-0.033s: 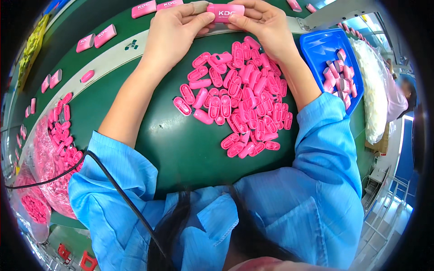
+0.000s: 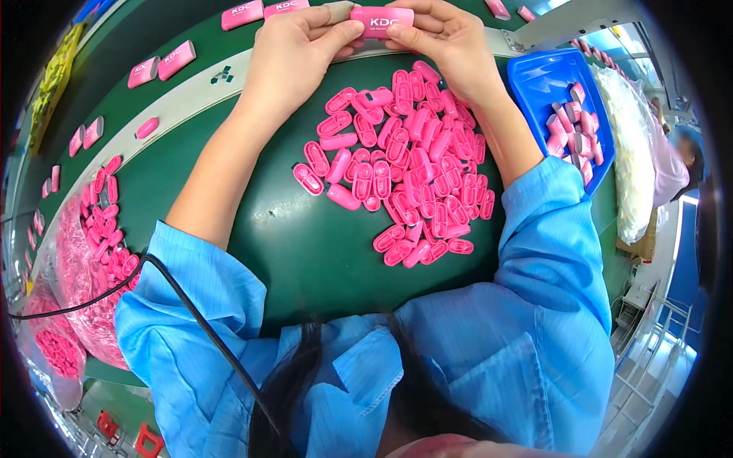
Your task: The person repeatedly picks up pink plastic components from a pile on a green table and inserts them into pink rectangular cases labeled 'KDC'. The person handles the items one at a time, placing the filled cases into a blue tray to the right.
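Up at the far edge of the green work surface [image 2: 282,259], both hands grip one pink, flat casing [image 2: 379,21] with rounded edges and pale printing. My left hand [image 2: 294,57] pinches its left end, with a tan covering on one fingertip. At the right end, my right hand [image 2: 452,53] has its thumb across the front and its fingers behind. What lies at the left end, between the fingers, is hidden. Below the hands spreads a heap of small oval pink plastic caps [image 2: 416,164], many showing their hollow insides.
Pink casings [image 2: 177,60] lie on a green belt beyond a pale curved rail [image 2: 200,90]. One loose cap [image 2: 147,128] rests on that rail. A blue tray [image 2: 534,84] holds several casings at right. Bags of pink caps [image 2: 84,282] and a black cable [image 2: 198,317] are at left.
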`<state>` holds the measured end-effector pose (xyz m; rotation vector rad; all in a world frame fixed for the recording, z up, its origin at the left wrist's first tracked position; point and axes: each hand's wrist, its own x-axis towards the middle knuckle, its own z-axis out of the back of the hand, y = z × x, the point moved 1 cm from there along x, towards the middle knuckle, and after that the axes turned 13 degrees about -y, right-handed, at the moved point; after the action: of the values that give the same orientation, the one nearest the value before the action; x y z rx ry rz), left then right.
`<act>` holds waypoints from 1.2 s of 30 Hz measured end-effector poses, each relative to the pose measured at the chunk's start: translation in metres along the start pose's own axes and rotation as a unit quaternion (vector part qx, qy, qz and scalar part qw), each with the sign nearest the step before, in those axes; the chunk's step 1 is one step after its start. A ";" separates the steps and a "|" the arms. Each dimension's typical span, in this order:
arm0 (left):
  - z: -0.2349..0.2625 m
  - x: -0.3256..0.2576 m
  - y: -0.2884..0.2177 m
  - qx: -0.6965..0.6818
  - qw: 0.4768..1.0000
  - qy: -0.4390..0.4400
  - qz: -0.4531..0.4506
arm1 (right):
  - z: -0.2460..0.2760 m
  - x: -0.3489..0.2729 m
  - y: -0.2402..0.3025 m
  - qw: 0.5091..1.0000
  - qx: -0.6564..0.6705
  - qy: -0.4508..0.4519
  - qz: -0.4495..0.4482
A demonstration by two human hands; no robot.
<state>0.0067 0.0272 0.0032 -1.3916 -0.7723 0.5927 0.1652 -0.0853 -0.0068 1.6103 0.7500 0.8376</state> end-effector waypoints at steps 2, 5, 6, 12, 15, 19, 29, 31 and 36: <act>-0.001 0.000 -0.002 0.095 0.991 -0.023 -0.090 | -0.001 -0.002 0.002 1.000 0.001 0.000 -0.007; -0.001 -0.004 0.005 0.241 0.942 -0.061 -0.228 | 0.002 0.000 -0.001 0.998 -0.055 -0.023 0.010; -0.004 -0.009 0.006 0.231 0.942 -0.071 -0.234 | 0.003 0.000 -0.003 0.996 -0.082 -0.035 0.020; -0.015 -0.028 -0.011 0.288 0.934 -0.047 -0.207 | -0.022 -0.015 0.006 0.992 -0.066 -0.080 0.074; -0.015 -0.016 -0.003 0.338 0.921 -0.025 -0.192 | -0.023 -0.002 0.005 0.989 -0.091 -0.087 0.083; -0.014 0.010 -0.004 0.348 0.807 -0.166 -0.447 | -0.012 0.052 0.002 0.965 -0.238 -0.076 0.073; -0.064 0.019 -0.009 0.440 0.825 0.075 -0.347 | 0.043 0.124 -0.014 0.769 -0.578 -0.158 0.221; -0.073 0.022 -0.021 0.503 0.819 0.114 -0.250 | 0.059 0.127 -0.020 0.772 -0.602 -0.100 0.178; -0.067 0.028 0.004 0.464 0.838 0.058 -0.283 | 0.028 0.083 0.016 0.835 -0.518 -0.173 0.074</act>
<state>0.0768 0.0068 0.0018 -0.2607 -0.6147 0.3179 0.2347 -0.0346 0.0162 0.7735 -0.1376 0.8089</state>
